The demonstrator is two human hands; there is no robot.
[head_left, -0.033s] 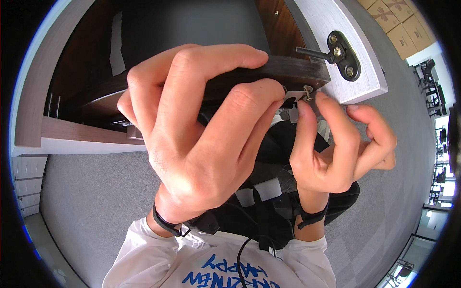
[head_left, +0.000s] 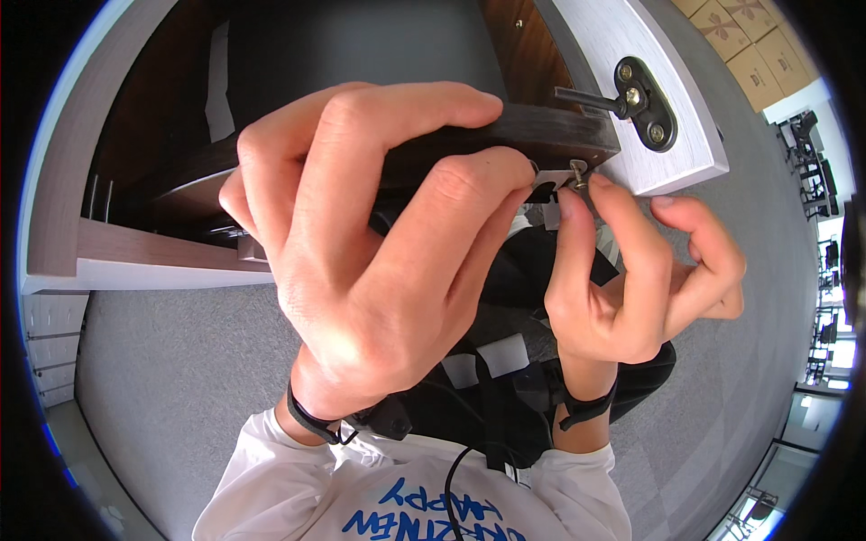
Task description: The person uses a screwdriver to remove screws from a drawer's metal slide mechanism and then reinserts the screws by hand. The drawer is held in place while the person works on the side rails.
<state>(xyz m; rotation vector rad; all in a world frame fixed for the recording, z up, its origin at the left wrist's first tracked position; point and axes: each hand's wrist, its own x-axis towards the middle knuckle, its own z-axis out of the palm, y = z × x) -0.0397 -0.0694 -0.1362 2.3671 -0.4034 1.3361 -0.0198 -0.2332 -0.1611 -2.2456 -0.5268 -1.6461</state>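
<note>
My left hand (head_left: 361, 243) reaches over a dark wooden board (head_left: 568, 131), one finger lying across its top edge. Its thumb and forefinger are closed on a small metal bracket (head_left: 548, 183) against the board's near face, most of it hidden by the fingers. Beside them, my right hand (head_left: 631, 270) pinches a small screw (head_left: 579, 177) between thumb and forefinger at the bracket's right end. The other fingers of my right hand are curled and hold nothing.
A white panel (head_left: 686, 149) stands at the right of the board, carrying a black oval fitting (head_left: 657, 108) with a rod pointing left. Pale cabinet edging (head_left: 162, 270) runs along the left. Cardboard boxes (head_left: 753, 77) are stacked far right. Grey carpet (head_left: 180, 361) lies below.
</note>
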